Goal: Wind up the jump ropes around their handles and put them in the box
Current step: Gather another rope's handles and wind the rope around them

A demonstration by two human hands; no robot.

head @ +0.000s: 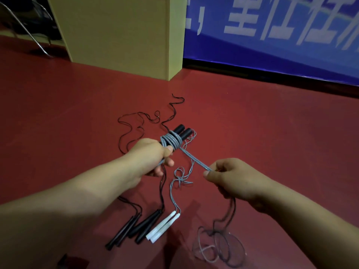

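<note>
left hand (153, 156) grip curled tight; right hand (231, 177) pinching, both forearms extended forward.

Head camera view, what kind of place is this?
Probably a sports hall or gym: a red sports floor, a blue banner with large white characters along the wall, and jump ropes laid out.

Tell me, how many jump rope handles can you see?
8, in pairs: two black handles in the left hand; on the floor, two slim black, two thicker black, two white. More may be hidden.
</note>
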